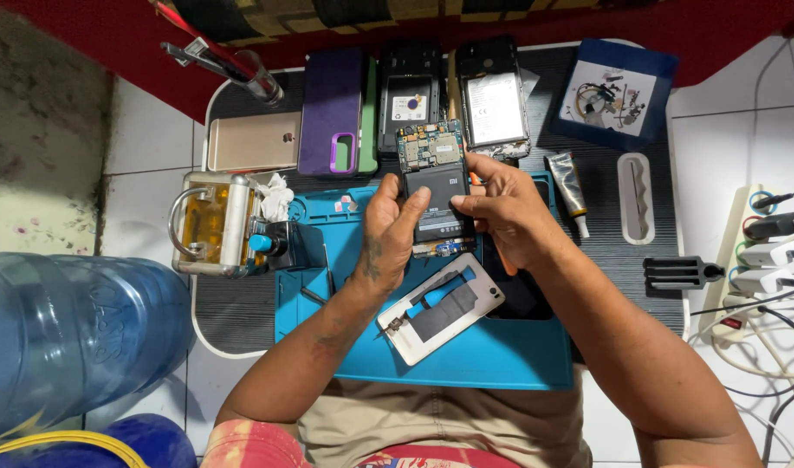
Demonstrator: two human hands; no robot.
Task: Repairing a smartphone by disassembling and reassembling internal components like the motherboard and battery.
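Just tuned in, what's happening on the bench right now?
A person holds an opened phone with both hands over a blue work mat. The left hand grips its left side, while the right hand presses fingers on its black battery; the circuit board above the battery is exposed. A white back cover lies on the mat just below the hands. More opened phones lie at the far edge, next to a purple case and a small glue tube.

An opened phone [434, 186], circuit board bare and black battery uppermost, held upright over the blue mat.
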